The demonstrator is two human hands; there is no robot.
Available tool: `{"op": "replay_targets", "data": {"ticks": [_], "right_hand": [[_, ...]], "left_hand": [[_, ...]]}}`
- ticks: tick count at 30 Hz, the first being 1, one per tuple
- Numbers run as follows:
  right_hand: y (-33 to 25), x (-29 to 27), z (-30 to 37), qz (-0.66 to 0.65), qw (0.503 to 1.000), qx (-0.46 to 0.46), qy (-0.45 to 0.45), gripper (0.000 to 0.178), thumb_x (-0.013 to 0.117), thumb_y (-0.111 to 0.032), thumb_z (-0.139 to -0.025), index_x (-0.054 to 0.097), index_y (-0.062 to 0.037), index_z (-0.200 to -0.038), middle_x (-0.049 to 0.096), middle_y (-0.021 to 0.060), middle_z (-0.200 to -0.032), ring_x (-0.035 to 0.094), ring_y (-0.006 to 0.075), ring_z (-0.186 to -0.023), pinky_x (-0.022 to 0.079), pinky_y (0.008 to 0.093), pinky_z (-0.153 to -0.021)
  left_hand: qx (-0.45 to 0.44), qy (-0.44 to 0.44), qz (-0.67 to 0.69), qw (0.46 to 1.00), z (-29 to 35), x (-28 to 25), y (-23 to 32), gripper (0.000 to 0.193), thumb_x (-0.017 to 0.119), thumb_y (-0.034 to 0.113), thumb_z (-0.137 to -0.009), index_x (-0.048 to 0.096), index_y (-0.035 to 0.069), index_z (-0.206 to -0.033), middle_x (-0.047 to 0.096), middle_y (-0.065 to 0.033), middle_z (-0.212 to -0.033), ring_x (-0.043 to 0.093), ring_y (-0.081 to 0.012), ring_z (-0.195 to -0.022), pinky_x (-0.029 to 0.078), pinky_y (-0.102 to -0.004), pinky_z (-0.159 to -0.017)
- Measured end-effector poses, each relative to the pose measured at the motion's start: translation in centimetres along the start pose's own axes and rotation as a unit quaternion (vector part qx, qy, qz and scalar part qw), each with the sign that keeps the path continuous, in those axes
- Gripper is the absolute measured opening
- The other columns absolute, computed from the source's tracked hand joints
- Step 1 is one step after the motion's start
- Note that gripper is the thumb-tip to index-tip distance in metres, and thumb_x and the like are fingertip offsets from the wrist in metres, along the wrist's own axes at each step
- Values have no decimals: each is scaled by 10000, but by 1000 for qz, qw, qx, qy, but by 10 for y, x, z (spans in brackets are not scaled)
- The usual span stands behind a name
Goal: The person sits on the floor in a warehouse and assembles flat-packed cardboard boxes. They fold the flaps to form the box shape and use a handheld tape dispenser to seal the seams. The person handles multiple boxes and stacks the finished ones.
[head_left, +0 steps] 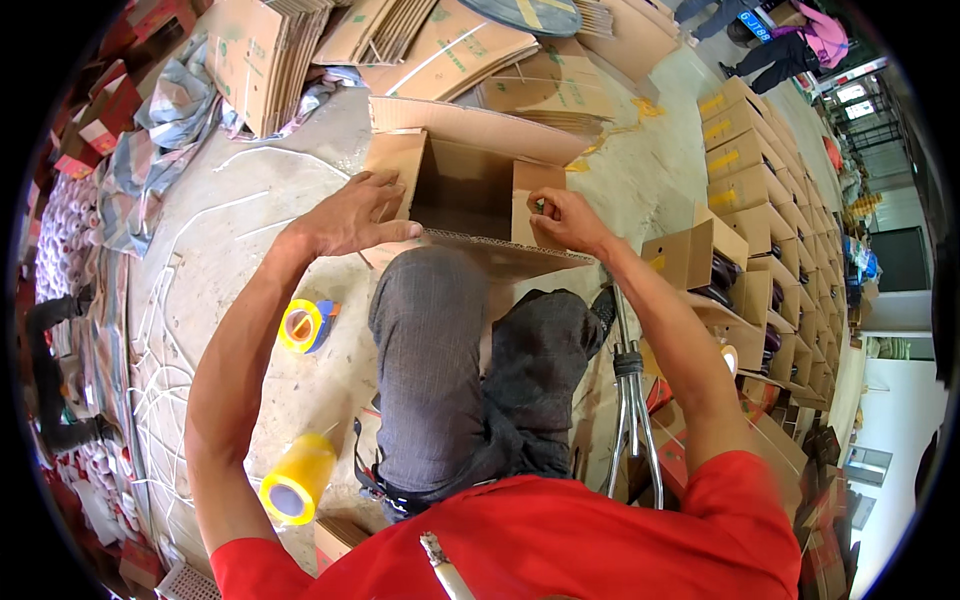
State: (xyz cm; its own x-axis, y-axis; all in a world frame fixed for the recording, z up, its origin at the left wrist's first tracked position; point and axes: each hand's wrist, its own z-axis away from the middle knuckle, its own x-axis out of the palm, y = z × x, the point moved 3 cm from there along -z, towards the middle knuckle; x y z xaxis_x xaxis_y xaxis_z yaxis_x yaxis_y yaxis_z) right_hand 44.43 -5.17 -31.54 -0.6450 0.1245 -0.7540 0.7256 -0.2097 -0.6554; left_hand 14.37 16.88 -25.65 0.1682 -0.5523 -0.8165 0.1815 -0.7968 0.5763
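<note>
An open cardboard box [480, 133] stands before my knees, its flaps folded outward and its inside dark. My left hand [365, 215] lies over the box's left flap, fingers spread and thumb stretched along the near edge. At the right flap, my right hand [568, 218] is closed with its fingers curled in. A small green patch shows by those fingertips; whether it is a held thing or print on the cardboard cannot be told. On the floor by my left arm are a tape dispenser [303, 326] with a blue part and a big yellow tape roll [298, 478].
Flattened cardboard stacks [450, 50] lie beyond the box. Rows of filled cartons [740, 190] rise at the right, some showing dark purple contents. White straps [165, 370] tangle on the left floor. Metal legs [630, 420] stand beside my right knee. Another person [790, 50] is far right.
</note>
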Motion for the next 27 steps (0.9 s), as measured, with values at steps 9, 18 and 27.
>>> {"op": "replay_targets", "data": {"ticks": [9,18,27], "right_hand": [[3,-1,4,-80,995,62,23,236,730,-150,-896,681,-14,-1083,602,46,-699,563,122,-669,487,296,-618],[2,-13,-32,177,913,171,325,588,786,-485,-806,682,31,-1067,747,201,-977,715,412,-920,554,449,-797],[-2,-17,-44,-68,933,283,212,719,793,-562,-801,711,40,-1185,735,242,-1185,691,386,-1151,544,422,-948]], "left_hand": [[-60,-169,3,984,-24,-25,14,698,534,627,-1007,681,-9,-1253,538,-206,-1388,454,-373,-1363,374,-436,-1154],[-16,-112,8,994,-27,-11,-3,847,457,741,-983,754,-52,-953,667,-155,-1085,549,-358,-1183,483,-474,-1021],[3,-106,5,994,-24,-6,-5,794,499,696,-990,758,-50,-908,630,-146,-1061,539,-374,-1159,487,-475,-1007]]}}
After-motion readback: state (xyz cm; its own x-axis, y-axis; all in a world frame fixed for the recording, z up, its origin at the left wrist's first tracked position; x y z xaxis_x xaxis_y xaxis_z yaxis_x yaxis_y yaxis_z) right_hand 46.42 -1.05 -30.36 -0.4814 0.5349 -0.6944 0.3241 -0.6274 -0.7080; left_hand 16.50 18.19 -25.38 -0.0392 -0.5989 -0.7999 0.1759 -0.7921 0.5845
